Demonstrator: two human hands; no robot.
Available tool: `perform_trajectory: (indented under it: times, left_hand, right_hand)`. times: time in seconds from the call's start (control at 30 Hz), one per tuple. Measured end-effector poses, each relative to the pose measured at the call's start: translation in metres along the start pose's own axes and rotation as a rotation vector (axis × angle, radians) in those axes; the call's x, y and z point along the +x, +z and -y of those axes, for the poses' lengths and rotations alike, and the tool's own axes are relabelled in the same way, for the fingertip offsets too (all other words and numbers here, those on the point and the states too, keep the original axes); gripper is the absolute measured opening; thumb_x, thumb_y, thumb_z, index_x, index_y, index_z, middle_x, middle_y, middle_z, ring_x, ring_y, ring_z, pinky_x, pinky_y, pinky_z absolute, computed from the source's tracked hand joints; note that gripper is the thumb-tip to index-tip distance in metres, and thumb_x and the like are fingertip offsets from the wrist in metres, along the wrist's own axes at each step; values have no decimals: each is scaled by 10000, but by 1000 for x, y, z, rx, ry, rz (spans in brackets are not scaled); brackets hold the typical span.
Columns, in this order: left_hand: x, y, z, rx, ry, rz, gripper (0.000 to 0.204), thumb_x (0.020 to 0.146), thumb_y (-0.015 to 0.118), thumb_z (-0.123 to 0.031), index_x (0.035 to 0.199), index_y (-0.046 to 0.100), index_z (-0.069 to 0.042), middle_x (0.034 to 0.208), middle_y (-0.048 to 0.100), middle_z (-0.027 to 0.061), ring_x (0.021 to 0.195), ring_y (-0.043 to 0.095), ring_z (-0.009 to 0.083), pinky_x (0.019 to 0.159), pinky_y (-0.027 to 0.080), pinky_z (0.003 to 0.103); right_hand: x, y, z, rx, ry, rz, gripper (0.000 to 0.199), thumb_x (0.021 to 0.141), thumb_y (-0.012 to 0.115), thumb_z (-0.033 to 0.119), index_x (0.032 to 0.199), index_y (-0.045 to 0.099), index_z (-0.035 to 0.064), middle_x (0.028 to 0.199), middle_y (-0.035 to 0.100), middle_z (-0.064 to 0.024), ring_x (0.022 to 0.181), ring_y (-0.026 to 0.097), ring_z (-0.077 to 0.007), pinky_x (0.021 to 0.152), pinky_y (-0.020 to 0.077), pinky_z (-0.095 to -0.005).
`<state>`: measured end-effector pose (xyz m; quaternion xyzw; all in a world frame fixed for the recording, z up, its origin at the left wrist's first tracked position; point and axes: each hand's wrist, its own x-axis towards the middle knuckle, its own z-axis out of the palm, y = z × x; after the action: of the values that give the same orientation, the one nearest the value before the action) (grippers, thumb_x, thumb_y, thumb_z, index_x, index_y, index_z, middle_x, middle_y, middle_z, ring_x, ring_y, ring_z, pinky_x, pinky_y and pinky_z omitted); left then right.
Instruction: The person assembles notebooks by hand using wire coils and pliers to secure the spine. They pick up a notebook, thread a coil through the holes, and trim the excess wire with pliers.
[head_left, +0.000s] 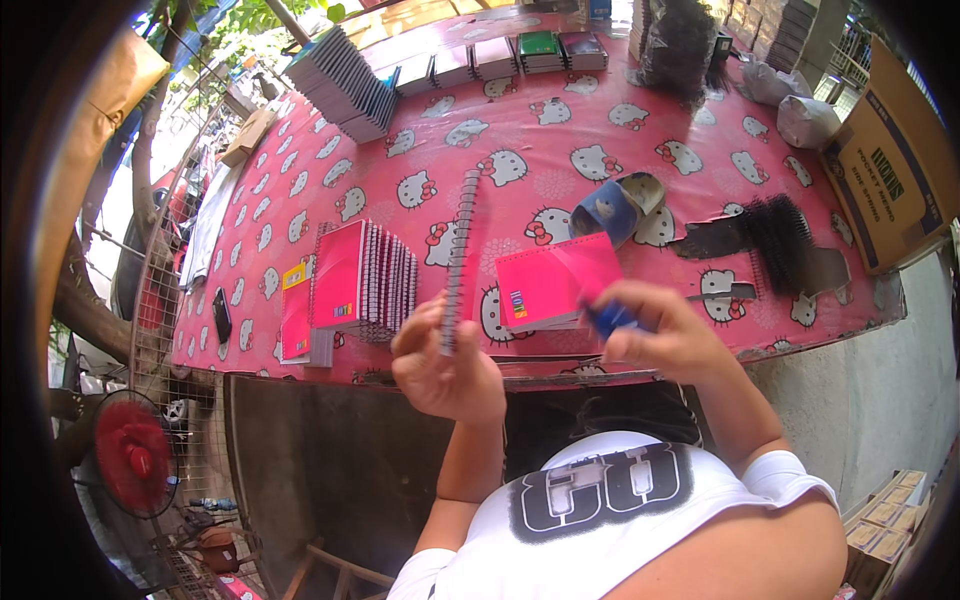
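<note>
My left hand (448,368) grips a spiral notebook (463,250), held upright with its coil edge facing me. Closed around a blue-handled tool (614,318) is my right hand (668,332); blur hides the tool's exact kind. Just beyond that hand lies a small stack of pink notebooks (555,280), holes punched along the top edge and no coil showing. Left of my left hand stands a row of pink spiral-bound notebooks (345,275), partly overlapping another pink notebook with a yellow label (296,312).
A pink patterned cloth covers the table (400,240). Blue slippers (608,208) and black plastic coils (778,245) lie to the right, before a cardboard box (890,170). Notebook stacks (345,90) line the far side. A phone (221,314) rests at left; a red fan (135,455) stands below.
</note>
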<state>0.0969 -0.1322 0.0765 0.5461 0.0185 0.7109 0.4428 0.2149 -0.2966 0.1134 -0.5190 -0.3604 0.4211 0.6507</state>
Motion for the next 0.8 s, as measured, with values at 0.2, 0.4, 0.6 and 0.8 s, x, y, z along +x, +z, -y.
perform_trajectory:
  times: [0.2, 0.4, 0.6, 0.8]
  left_hand:
    - [-13, 25, -42, 119, 35, 908, 390, 784, 786, -123, 1094, 564, -42, 1134, 611, 120, 968, 627, 293, 863, 514, 410]
    - [54, 31, -48, 494, -75, 661, 298, 740, 819, -122, 956, 658, 7, 1018, 655, 117, 913, 633, 229, 751, 519, 307]
    - [55, 20, -44, 33, -558, 700, 214, 747, 786, 7, 919, 658, 28, 855, 686, 74, 756, 630, 98, 678, 497, 219]
    - [59, 24, -38, 196, 14, 537, 232, 722, 752, 97, 920, 656, 24, 893, 694, 129, 841, 664, 211, 708, 532, 282]
  right_hand:
    - [27, 9, 4, -74, -209, -334, 352, 797, 767, 97, 1061, 542, 36, 872, 568, 16, 777, 533, -42, 666, 455, -213]
    - [10, 16, 5, -304, -223, -259, 336, 793, 749, 67, 1068, 560, 30, 878, 636, -43, 807, 602, -74, 725, 508, -254]
    - [5, 10, 17, -643, -466, -122, 379, 768, 754, -1, 1078, 536, -9, 964, 632, -85, 813, 619, -105, 712, 494, -248]
    - [-9, 11, 39, -854, -572, -346, 520, 797, 764, 156, 1194, 463, 7, 1031, 576, -159, 858, 635, -265, 743, 502, -347]
